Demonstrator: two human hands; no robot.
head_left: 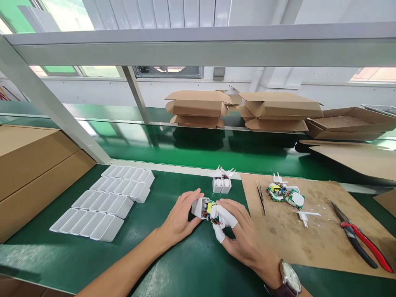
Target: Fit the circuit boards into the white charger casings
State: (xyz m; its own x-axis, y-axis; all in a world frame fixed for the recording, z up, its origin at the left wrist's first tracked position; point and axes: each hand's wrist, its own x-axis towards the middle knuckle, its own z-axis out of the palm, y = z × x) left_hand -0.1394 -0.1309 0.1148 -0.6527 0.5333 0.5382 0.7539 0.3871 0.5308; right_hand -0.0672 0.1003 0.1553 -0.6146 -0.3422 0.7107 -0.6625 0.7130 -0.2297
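My left hand [181, 216] grips a small white plastic charger housing [199, 206] on the green mat. My right hand [238, 235], with white finger cots on thumb and forefinger, holds a green circuit board [210, 209] with a yellow part, half inside the housing's open end. Two more white housings with plug pins [222, 181] stand upright just beyond my hands.
Rows of empty white housings [105, 202] lie at left beside a cardboard box [34, 165]. On the brown board [321, 239] at right lie tweezers [260, 197], loose circuit boards [284, 194] and red-handled cutters [361, 239]. Folded cartons [244, 109] are stacked behind the conveyor.
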